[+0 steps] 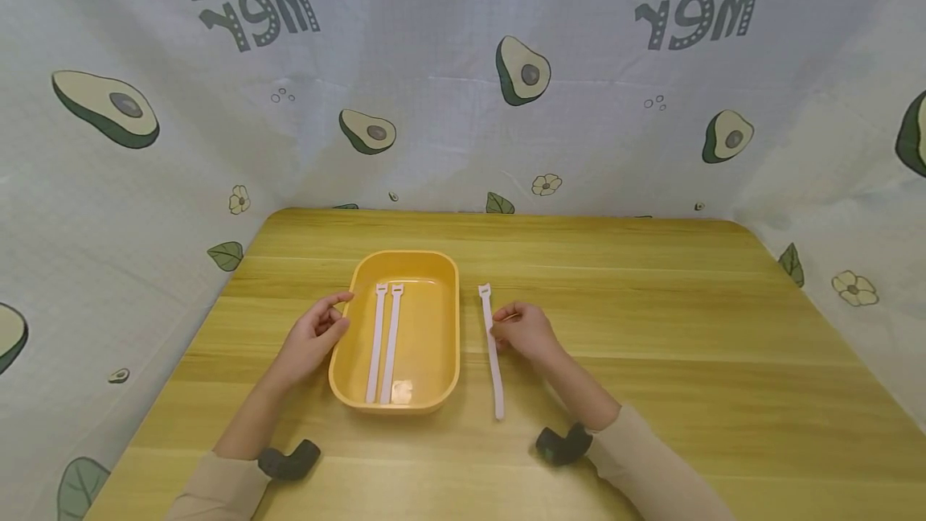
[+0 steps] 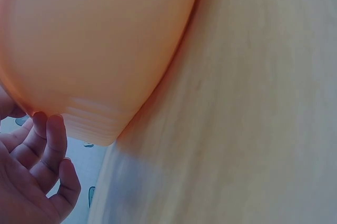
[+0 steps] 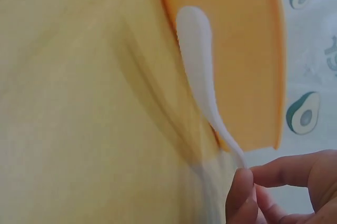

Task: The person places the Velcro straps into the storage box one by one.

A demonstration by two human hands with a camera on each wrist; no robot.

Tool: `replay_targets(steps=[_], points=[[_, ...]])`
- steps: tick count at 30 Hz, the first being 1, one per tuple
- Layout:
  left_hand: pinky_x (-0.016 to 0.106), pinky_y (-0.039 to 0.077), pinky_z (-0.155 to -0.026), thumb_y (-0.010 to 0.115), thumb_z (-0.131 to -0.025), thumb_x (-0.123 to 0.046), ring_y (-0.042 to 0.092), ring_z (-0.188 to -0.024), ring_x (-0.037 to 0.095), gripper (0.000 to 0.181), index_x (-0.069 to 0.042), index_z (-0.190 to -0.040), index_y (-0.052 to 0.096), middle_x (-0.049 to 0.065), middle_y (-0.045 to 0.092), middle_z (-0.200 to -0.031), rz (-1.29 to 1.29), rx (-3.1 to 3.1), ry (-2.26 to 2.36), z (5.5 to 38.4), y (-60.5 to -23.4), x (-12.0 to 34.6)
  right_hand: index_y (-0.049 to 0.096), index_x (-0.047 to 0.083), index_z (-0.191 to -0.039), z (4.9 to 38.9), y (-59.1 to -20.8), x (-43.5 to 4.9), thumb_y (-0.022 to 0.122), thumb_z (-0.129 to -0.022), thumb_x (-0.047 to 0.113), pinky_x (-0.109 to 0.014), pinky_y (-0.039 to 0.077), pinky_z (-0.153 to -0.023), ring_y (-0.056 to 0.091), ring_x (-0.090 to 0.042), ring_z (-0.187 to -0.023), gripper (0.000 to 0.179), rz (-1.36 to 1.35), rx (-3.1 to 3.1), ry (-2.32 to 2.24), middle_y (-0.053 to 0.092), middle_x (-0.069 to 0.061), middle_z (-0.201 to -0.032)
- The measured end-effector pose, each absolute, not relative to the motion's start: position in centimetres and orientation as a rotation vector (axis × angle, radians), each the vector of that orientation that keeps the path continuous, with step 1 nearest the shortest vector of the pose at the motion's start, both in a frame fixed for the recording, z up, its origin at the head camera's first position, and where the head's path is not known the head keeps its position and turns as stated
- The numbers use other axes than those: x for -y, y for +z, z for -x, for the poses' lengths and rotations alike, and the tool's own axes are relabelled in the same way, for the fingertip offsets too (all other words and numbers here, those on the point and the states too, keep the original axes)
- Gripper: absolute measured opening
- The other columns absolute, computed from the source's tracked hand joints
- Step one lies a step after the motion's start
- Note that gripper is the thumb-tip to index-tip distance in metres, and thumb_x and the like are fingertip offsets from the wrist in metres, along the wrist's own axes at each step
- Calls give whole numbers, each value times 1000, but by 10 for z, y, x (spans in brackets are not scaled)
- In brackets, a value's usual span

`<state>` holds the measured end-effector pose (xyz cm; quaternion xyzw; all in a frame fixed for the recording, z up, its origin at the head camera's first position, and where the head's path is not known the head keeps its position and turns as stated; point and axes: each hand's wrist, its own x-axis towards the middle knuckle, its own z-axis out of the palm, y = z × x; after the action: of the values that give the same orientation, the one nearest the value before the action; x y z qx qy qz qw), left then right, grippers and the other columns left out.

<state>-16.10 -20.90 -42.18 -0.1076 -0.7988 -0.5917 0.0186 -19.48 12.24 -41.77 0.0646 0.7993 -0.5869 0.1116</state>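
My right hand (image 1: 526,332) pinches a white hook-and-loop cable tie (image 1: 496,380) between thumb and fingertips, partway along its length. The tie has a slotted head at its far end. In the right wrist view its rounded tail (image 3: 196,40) stretches away from the fingers, above a shadow on the table. My left hand (image 1: 307,344) is at the left side of a yellow tray (image 1: 427,328), its index finger and thumb at the rim. In the left wrist view bent fingers (image 2: 55,134) touch the tray's outer wall. Two similar white ties (image 1: 376,344) lie side by side inside the tray.
The tray stands on a wood-grain table (image 1: 651,328), left of its middle. A white cloth (image 1: 448,63) printed with avocados hangs behind the table and along its sides. Each wrist carries a dark camera mount (image 1: 289,461).
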Motion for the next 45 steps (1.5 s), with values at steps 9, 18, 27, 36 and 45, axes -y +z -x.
replay_targets(steps=[9,18,27,36,45], points=[[19,40,-60,52,-98,2,45,-68,9,35,11,-132,46,9,50,-85,333,2472,-1847,162,-422,209,59,-3,-105,193,-403,-125,65,-86,3,-26,47,-58,59,-15,-64,21,-204,-2243,-1776,63,-8,-86],[19,41,-60,54,-99,-3,45,-68,9,36,9,-133,47,9,49,-86,330,2482,-1850,160,-421,209,59,-2,-107,190,-388,-121,64,-89,7,-30,48,-63,63,-14,-66,20,-165,-2202,-1816,65,-7,-91],[19,41,-59,53,-99,-1,45,-67,9,36,10,-132,46,9,50,-86,345,2470,-1850,161,-422,209,59,-3,-110,190,-380,-109,65,-89,6,-26,47,-61,64,-13,-65,24,-152,-2157,-1854,65,-8,-91],[19,41,-60,53,-99,0,46,-67,9,36,10,-132,47,11,51,-86,350,2468,-1842,162,-424,210,61,-1,-107,192,-372,-90,65,-88,4,-25,46,-60,65,-14,-64,20,-128,-2123,-1890,64,-7,-89],[20,41,-60,53,-99,-1,46,-67,9,36,10,-133,46,10,51,-86,337,2475,-1846,161,-422,210,61,-2,-106,194,-370,-77,65,-88,2,-23,47,-58,63,-13,-61,19,-103,-2081,-1924,63,-8,-90]])
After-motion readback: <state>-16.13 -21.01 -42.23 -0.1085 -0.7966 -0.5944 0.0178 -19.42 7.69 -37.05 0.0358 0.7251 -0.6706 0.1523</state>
